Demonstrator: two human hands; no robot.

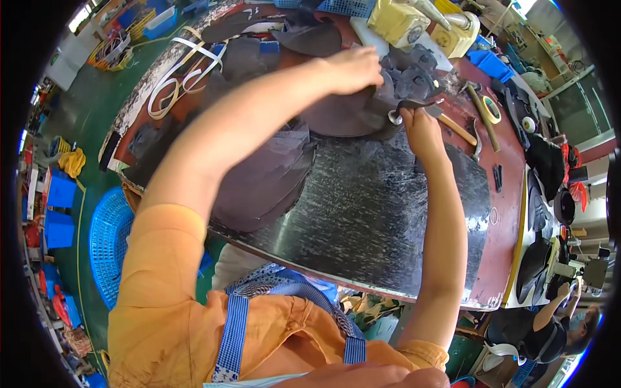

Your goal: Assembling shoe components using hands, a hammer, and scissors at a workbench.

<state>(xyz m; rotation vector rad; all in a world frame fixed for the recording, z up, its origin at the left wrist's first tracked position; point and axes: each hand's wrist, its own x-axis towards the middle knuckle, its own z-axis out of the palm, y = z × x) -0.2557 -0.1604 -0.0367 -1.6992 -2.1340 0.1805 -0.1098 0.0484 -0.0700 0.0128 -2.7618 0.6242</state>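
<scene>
My left hand (356, 68) reaches across to the far side of a dark brown, leather-like sheet (339, 115). Its fingers are bent downward and closed; what they pinch is hidden. My right hand (422, 129) is closed at the right end of the dark material, gripping a dark curled piece (414, 104). A small shiny round thing (395, 118) shows beside its fingertips; I cannot tell what it is. Crumpled dark grey pieces (411, 74) lie just beyond both hands. Under my left forearm rests a stack of rounded dark brown sheets (262, 187).
A black stone slab (369, 194) covers the near table. Right of my hand lie a wooden-handled hammer (460, 131), another hammer (482, 116) and a tape roll (491, 110). A yellowish machine (398, 22) stands behind. A blue basket (108, 239) is at left; a co-worker (543, 330) is at right.
</scene>
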